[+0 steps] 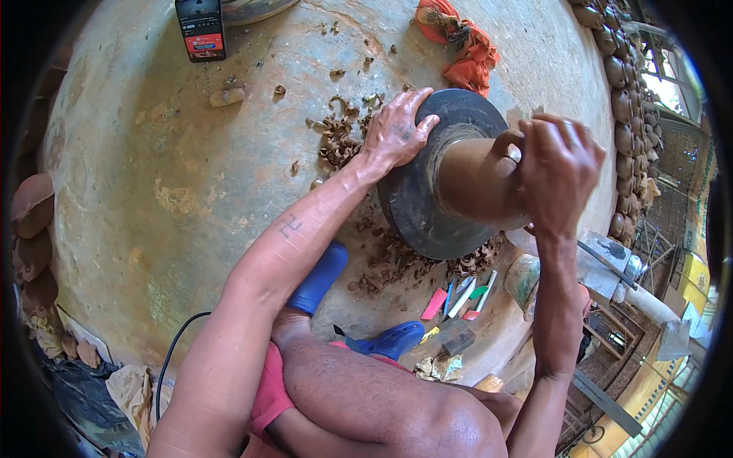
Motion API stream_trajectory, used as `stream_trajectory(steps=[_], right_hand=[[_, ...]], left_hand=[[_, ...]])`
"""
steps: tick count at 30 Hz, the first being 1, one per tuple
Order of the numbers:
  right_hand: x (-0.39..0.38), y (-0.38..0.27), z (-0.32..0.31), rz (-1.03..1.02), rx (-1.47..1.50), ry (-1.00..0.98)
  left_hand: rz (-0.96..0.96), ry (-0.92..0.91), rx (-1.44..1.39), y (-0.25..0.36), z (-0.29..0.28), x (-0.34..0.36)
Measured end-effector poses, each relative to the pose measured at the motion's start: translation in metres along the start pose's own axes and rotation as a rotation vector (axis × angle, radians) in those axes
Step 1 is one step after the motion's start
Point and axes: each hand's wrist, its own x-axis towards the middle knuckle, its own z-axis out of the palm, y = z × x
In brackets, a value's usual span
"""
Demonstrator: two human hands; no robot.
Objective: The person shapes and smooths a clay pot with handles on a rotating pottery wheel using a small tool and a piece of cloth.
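A black round potter's wheel carries a brown clay vessel with a small loop near its upper end. My left hand lies on the wheel's left rim, fingers stretched out and thumb apart. At the vessel's upper right, my right hand is closed with bent fingers, close against the clay beside the loop. Slight blur and the back of the hand hide what, if anything, those fingers hold. Curled brown clay shavings lie around the wheel.
An orange cloth lies beyond the wheel. A phone stands at the far left. Coloured tools, among them a pink scraper, lie near a blue shoe. Stacked clay pots line the right side.
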Motion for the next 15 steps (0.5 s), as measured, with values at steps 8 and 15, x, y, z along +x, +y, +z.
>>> stream_trajectory(steps=[8,15], right_hand=[[-0.049,-0.059,-0.051,0.473,0.406,-0.334],[-0.068,-0.083,-0.007,0.785,0.523,-0.481]], left_hand=[[0.029,0.086,-0.001,-0.006,-0.003,-0.012],[-0.041,0.115,-0.058,0.006,0.000,-0.028]])
